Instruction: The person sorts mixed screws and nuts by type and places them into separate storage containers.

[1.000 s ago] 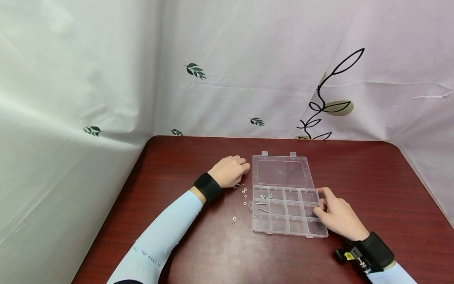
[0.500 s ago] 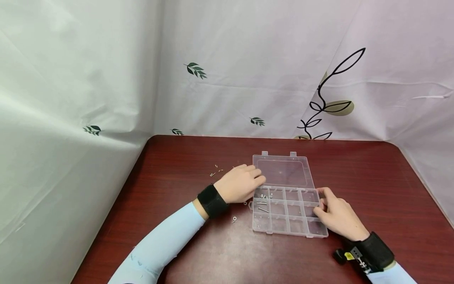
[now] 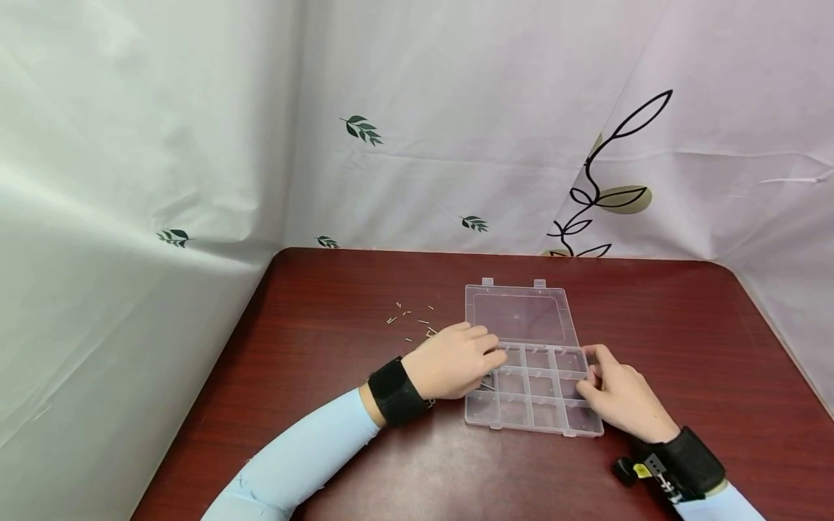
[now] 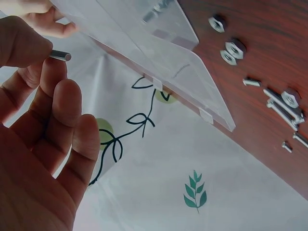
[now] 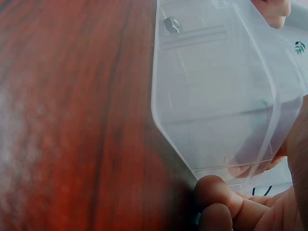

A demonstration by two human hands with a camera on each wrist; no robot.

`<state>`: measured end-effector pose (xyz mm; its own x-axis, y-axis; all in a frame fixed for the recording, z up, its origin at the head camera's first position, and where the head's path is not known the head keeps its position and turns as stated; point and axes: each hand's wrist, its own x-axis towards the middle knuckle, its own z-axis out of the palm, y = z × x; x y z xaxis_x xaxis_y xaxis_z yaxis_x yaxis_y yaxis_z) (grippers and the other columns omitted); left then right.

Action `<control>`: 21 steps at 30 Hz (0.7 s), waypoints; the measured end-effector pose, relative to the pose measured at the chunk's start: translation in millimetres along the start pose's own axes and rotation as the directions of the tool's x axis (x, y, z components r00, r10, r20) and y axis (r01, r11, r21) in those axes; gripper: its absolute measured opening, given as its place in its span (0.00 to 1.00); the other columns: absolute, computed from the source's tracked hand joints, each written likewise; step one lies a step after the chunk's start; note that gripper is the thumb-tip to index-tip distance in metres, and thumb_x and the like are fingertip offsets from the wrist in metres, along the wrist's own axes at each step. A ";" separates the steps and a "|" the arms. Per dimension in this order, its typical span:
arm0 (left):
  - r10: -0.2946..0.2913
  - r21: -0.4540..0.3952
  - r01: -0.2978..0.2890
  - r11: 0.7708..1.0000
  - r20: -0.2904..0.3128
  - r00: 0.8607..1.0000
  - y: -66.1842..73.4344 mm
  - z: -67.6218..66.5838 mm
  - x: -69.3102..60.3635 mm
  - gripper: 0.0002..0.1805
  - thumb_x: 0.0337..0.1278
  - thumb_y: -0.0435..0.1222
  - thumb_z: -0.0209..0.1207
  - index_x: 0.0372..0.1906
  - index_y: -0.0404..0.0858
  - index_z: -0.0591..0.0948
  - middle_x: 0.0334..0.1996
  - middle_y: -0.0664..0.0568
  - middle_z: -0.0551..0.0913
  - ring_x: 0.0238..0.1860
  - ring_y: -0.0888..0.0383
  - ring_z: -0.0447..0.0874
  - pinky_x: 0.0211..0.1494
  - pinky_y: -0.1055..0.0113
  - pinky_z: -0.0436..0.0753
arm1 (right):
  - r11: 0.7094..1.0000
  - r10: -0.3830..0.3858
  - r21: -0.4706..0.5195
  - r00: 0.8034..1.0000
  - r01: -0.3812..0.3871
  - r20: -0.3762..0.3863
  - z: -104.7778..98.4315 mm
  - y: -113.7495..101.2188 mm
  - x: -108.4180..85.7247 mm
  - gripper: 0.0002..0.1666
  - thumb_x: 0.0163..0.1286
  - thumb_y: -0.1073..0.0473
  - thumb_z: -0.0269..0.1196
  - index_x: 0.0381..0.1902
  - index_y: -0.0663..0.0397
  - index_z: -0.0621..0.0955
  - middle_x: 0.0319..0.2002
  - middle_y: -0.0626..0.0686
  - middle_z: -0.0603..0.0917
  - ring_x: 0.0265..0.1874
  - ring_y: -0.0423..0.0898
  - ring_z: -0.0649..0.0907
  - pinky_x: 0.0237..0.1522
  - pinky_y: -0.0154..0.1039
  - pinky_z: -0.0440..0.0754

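Note:
A clear plastic compartment box (image 3: 547, 414) lies on the table with its lid (image 3: 517, 315) folded back. Over its left compartments is my left hand (image 3: 451, 362), hiding part of them. In the left wrist view the thumb and index finger pinch a small metal screw (image 4: 60, 55), only its shank end showing. My right hand (image 3: 625, 398) holds the box's right edge; in the right wrist view its fingertips (image 5: 212, 191) lie against the clear wall. Loose screws (image 4: 281, 113) and hex nuts (image 4: 235, 49) lie beside the box.
Several small screws (image 3: 392, 319) are scattered on the dark red table (image 3: 365, 282), left of the lid. A hex nut (image 5: 172, 25) shows by the box wall in the right wrist view. A white patterned curtain (image 3: 417, 181) hangs behind the table.
My left hand has moved right and nearer, from the loose hardware beside the lid to over the box's left compartments. Screws it covered now show. The right hand and box stay put.

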<state>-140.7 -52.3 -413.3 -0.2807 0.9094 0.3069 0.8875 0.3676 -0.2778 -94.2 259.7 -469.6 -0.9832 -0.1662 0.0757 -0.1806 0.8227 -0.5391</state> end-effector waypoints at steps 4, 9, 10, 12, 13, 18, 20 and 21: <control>0.003 0.020 -0.003 1.000 0.012 1.000 3.2 -0.1 0.9 0.10 0.58 0.32 0.50 0.40 0.46 0.79 0.31 0.58 0.76 0.33 0.58 0.73 0.35 0.68 0.70 | 1.000 -0.004 0.001 1.000 0.004 -0.002 -0.1 0.1 0.0 0.24 0.60 0.64 0.62 0.55 0.59 0.70 0.20 0.42 0.70 0.16 0.35 0.68 0.23 0.33 0.64; 0.002 0.024 -0.003 1.000 0.028 1.000 4.6 -1.3 1.5 0.09 0.57 0.32 0.51 0.39 0.46 0.78 0.30 0.58 0.75 0.33 0.58 0.73 0.35 0.67 0.70 | 1.000 -0.002 0.002 1.000 0.002 -0.002 0.2 0.4 0.2 0.25 0.60 0.64 0.62 0.55 0.59 0.70 0.20 0.42 0.70 0.17 0.34 0.68 0.23 0.33 0.64; 0.003 0.021 -0.004 1.000 0.027 1.000 4.7 -1.0 1.4 0.08 0.56 0.32 0.51 0.39 0.46 0.78 0.29 0.58 0.74 0.32 0.58 0.73 0.35 0.67 0.70 | 1.000 -0.002 0.002 1.000 0.002 -0.002 0.3 0.5 0.2 0.25 0.60 0.64 0.62 0.55 0.59 0.70 0.20 0.42 0.70 0.17 0.34 0.68 0.23 0.33 0.64; 0.002 0.007 -0.002 1.000 0.024 1.000 4.9 -0.7 1.3 0.07 0.56 0.32 0.52 0.38 0.45 0.77 0.29 0.57 0.74 0.32 0.57 0.73 0.34 0.67 0.70 | 1.000 0.000 0.001 1.000 0.000 -0.001 0.3 0.5 0.3 0.25 0.60 0.64 0.62 0.55 0.58 0.70 0.20 0.42 0.71 0.17 0.34 0.69 0.23 0.33 0.64; 0.001 0.001 -0.001 1.000 0.024 1.000 5.1 -0.3 1.2 0.07 0.55 0.33 0.53 0.38 0.45 0.77 0.29 0.57 0.73 0.32 0.57 0.73 0.34 0.67 0.70 | 1.000 0.000 0.001 1.000 0.000 -0.002 0.3 0.6 0.4 0.25 0.59 0.64 0.62 0.55 0.58 0.70 0.20 0.42 0.71 0.17 0.34 0.69 0.23 0.33 0.64; -0.024 -0.030 0.026 0.999 0.080 0.997 5.9 0.6 -0.8 0.18 0.57 0.51 0.61 0.46 0.46 0.76 0.36 0.57 0.72 0.35 0.58 0.72 0.39 0.66 0.72 | 1.000 -0.001 0.000 1.000 0.001 -0.004 0.2 0.5 0.3 0.25 0.60 0.64 0.62 0.55 0.58 0.70 0.21 0.42 0.71 0.17 0.34 0.69 0.23 0.33 0.64; -0.037 -0.044 0.042 0.998 0.106 0.994 5.5 0.5 -2.3 0.27 0.55 0.60 0.61 0.51 0.46 0.76 0.41 0.57 0.72 0.38 0.59 0.72 0.41 0.66 0.72 | 1.000 -0.002 0.001 1.000 0.002 -0.003 0.2 0.4 0.0 0.25 0.60 0.64 0.62 0.55 0.58 0.70 0.21 0.42 0.71 0.17 0.34 0.69 0.23 0.33 0.64; -0.043 -0.049 0.049 0.998 0.113 0.993 5.1 0.6 -3.0 0.29 0.55 0.62 0.61 0.52 0.46 0.75 0.42 0.57 0.71 0.38 0.59 0.72 0.42 0.66 0.72 | 1.000 -0.002 0.002 1.000 0.002 -0.002 0.2 0.4 -0.1 0.25 0.60 0.64 0.62 0.55 0.59 0.70 0.21 0.42 0.71 0.17 0.34 0.68 0.23 0.33 0.64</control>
<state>-135.6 -53.0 -416.1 -0.3577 0.9090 0.2140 0.8896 0.4014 -0.2177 -94.2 259.9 -469.9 -0.9829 -0.1669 0.0784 -0.1826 0.8212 -0.5406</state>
